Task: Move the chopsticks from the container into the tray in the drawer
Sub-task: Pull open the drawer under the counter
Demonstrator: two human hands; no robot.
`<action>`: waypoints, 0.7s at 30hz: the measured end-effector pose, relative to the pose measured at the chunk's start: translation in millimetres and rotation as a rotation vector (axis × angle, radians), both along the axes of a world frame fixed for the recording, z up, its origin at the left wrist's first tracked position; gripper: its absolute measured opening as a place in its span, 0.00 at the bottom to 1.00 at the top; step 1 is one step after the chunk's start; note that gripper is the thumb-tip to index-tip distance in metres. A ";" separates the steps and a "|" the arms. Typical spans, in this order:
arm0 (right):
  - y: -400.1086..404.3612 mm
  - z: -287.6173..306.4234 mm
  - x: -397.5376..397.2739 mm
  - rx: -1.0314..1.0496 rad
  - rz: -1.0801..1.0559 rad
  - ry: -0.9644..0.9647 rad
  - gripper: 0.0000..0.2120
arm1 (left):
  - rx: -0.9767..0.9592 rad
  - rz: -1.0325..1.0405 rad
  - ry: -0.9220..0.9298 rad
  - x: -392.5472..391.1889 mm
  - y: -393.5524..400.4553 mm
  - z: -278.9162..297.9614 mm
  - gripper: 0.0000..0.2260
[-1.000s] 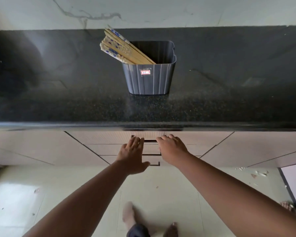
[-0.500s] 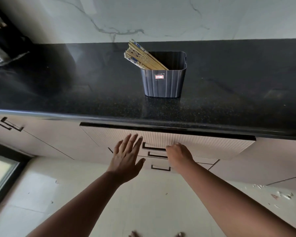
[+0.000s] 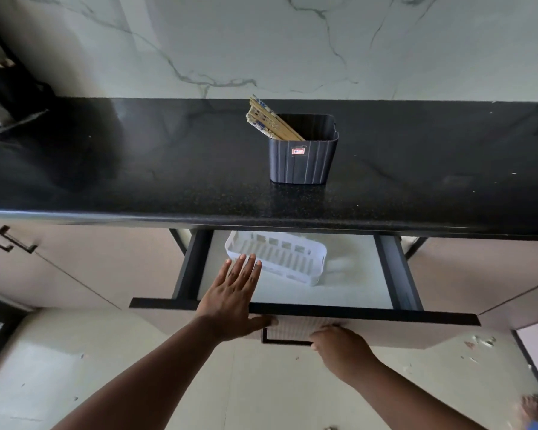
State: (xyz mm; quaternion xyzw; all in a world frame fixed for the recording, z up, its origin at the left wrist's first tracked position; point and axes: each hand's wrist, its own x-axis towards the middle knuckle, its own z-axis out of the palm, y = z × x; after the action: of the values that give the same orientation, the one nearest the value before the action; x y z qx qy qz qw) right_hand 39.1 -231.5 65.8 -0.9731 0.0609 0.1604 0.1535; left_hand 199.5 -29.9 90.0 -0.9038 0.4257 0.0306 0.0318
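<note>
The drawer stands pulled out below the black counter, its pale floor showing. Inside it, toward the back left, a white slotted plastic tray lies at a slight angle, holding nothing that shows. The chopsticks are not in the drawer: they sit bundled in the dark ribbed container on the counter directly above the drawer, leaning out over the container's left rim. The left hand is flat and spread, fingers over the drawer's front edge near the tray, thumb against the drawer front. The right hand is curled around the right end of the black drawer handle.
</note>
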 end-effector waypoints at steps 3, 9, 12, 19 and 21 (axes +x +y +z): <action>1.6 32.4 -5.6 -0.016 -0.014 -0.198 0.13 | -0.046 -0.006 0.026 -5.5 4.5 3.1 0.48; -12.7 86.5 8.8 -0.104 -0.203 -0.649 0.08 | -0.117 0.082 0.055 11.8 23.6 18.8 0.43; -24.2 67.9 6.5 -0.232 -0.305 -0.103 0.19 | -0.091 0.154 0.067 20.5 43.5 16.4 0.44; -23.5 57.6 -2.5 -0.087 -0.360 0.244 0.25 | -0.064 0.208 0.139 15.6 76.1 -2.7 0.45; -19.7 58.0 -5.6 -0.083 -0.376 0.259 0.25 | -0.063 0.202 0.146 13.0 77.8 -6.0 0.45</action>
State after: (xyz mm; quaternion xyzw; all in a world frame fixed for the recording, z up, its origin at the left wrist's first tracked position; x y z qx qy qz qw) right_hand 33.5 -251.2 123.8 -0.9216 0.2667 0.2497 0.1312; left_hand 212.5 47.8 84.0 -0.9380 0.3346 0.0858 -0.0310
